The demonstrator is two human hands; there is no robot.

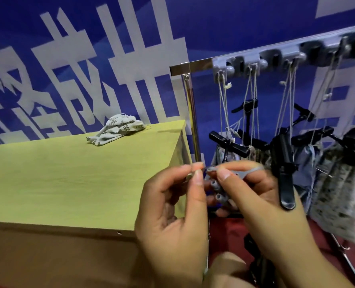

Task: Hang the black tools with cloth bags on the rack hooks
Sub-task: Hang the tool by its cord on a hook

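Grey cord is pinched between both hands: left grip and right grip, near rack.

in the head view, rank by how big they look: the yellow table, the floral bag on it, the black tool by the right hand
1. yellow table, by far the largest.
2 and 3. floral bag and black tool look alike in size; the tool is nearer the camera, so unsure.
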